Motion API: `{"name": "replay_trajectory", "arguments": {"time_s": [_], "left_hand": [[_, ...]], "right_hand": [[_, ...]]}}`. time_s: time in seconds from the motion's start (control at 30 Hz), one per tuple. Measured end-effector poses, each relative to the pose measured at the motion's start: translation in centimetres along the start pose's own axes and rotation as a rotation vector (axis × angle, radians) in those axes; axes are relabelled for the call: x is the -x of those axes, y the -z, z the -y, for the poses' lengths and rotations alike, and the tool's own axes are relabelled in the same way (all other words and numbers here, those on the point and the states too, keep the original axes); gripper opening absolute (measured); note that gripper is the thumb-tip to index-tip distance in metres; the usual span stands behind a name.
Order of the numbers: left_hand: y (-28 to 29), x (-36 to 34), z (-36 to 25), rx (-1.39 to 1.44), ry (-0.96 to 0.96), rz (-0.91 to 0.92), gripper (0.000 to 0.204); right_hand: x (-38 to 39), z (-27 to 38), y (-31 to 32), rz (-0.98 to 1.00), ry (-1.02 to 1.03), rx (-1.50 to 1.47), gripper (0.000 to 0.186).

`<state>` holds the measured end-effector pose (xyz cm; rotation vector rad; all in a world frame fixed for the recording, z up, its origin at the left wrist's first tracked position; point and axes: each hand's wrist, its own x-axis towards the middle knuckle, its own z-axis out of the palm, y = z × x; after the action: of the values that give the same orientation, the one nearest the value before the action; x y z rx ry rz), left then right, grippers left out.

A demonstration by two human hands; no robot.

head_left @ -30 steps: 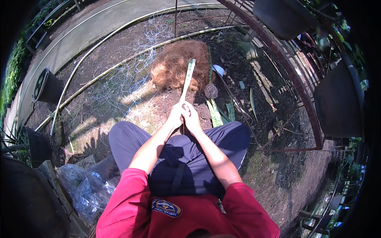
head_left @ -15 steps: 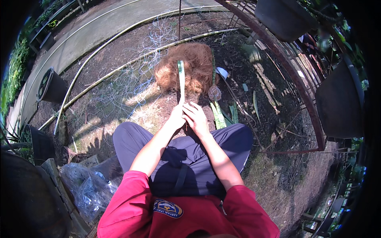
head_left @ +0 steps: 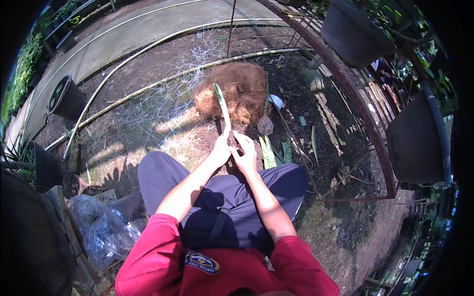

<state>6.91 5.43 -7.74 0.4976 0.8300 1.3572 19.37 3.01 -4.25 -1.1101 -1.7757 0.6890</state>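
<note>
A long, narrow snake plant leaf (head_left: 222,105), green with pale edges, sticks up and away from my left hand (head_left: 220,149), which is closed round its lower part. Close against it, my right hand (head_left: 245,154) has its thumb and fingers bent in a pinch beside the leaf's lower end. What lies between those fingertips is too small to make out. Just beyond the leaf tip lies a heap of brown coconut fibre (head_left: 242,81). A ball of twine (head_left: 265,126) rests at its near right edge. More cut leaves (head_left: 268,154) lie by my right knee.
Tangled pale string (head_left: 165,111) spreads over the soil on the left, crossed by a long bamboo pole (head_left: 128,97). A white cup-like thing (head_left: 275,101) sits right of the fibre. A rusty metal frame (head_left: 353,93) and black pots (head_left: 414,143) stand right, a plastic bag (head_left: 101,227) lower left.
The leaf has tilted, its tip now leaning further left. My right fingers have drawn apart from the left hand's top and curled into a pinch lower down. The view has shifted slightly.
</note>
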Motion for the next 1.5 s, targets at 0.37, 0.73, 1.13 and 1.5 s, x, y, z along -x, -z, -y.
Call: {"name": "replay_trajectory", "arguments": {"time_s": [0.37,0.73,1.13,1.5], "left_hand": [[-0.5,0.6,0.0,0.404,0.195,-0.154,0.017],[0.7,-0.4,0.1,0.273,0.170,-0.192,0.011],[-0.4,0.1,-2.5,0.430,0.349,-0.193,0.022],[-2.2,1.1,-3.9,0.381,0.292,-0.114,0.037]], "right_hand": [[0.9,2.0,-1.5,-0.133,0.226,0.221,0.047],[1.2,1.3,-2.1,-0.140,0.235,0.531,0.047],[0.6,0.8,-0.9,-0.061,0.520,0.483,0.034],[0.3,2.0,-0.5,-0.147,0.376,0.365,0.026]]}}
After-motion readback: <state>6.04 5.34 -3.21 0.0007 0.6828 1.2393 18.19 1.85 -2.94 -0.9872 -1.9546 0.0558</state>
